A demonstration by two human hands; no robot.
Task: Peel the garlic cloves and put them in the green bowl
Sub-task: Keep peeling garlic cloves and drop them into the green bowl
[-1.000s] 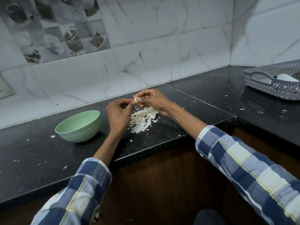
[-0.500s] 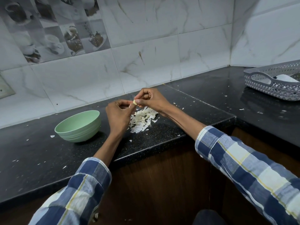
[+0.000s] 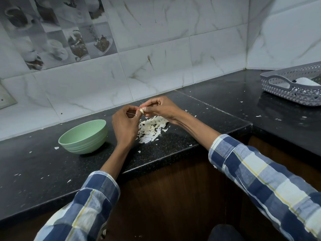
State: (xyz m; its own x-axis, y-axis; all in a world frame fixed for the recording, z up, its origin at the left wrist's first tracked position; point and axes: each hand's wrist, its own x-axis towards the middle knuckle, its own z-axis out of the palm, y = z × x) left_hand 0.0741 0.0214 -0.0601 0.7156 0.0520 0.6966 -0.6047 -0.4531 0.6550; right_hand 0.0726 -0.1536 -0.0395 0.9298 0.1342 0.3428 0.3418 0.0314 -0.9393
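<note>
A small pale garlic clove (image 3: 141,110) is held above the black counter between both hands. My right hand (image 3: 162,108) pinches it with thumb and fingertips. My left hand (image 3: 126,125), fingers curled, pinches the clove's other side, where a thin strand of skin shows. Below the hands lies a heap of white garlic peels (image 3: 151,129). The green bowl (image 3: 83,136) stands on the counter to the left of my left hand; its inside is mostly hidden from this angle.
A grey perforated plastic basket (image 3: 291,87) holding something white sits at the far right. Small peel flakes lie scattered over the black counter (image 3: 34,167). The counter's front edge steps at a corner near my right forearm. Marble-tiled wall runs behind.
Both hands stay together over the peel heap, with only small finger movements on the clove. Bowl and basket have not moved.
</note>
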